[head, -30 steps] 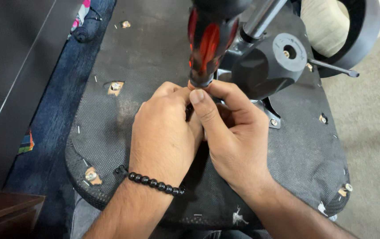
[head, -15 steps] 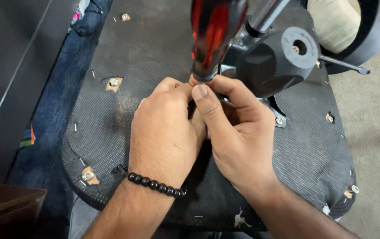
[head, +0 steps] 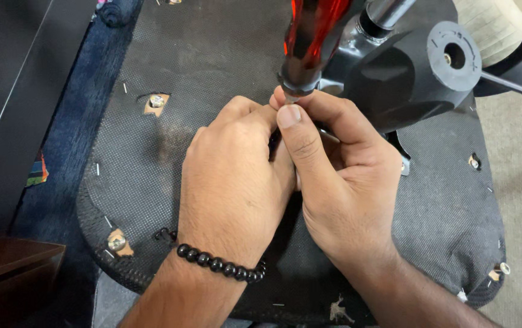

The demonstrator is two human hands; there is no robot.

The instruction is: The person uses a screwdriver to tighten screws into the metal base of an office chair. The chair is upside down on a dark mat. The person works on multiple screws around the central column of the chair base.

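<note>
Head view, hands: the left hand [head: 236, 182] and right hand [head: 340, 188] press together over the middle of the upturned chair seat [head: 212, 73], as they did half a second ago.
Left fingers: curled in tight toward the right hand; what they close on is hidden, I cannot tell.
Right fingers: closed, thumb and forefinger pinching just under the screwdriver [head: 312, 39] collar.
Screwdriver: red-and-black handle stands near upright above both hands, its tip hidden between them; it sits a little more to the right in the picture than before.
Chair mechanism: the black metal mechanism [head: 413, 79] lies just right of the handle, touching the seat.
Bracelet: a black bead bracelet [head: 218, 265] circles the left wrist, unchanged.
Seat edge: a bolt hole [head: 156, 102] shows left of the hands.
</note>
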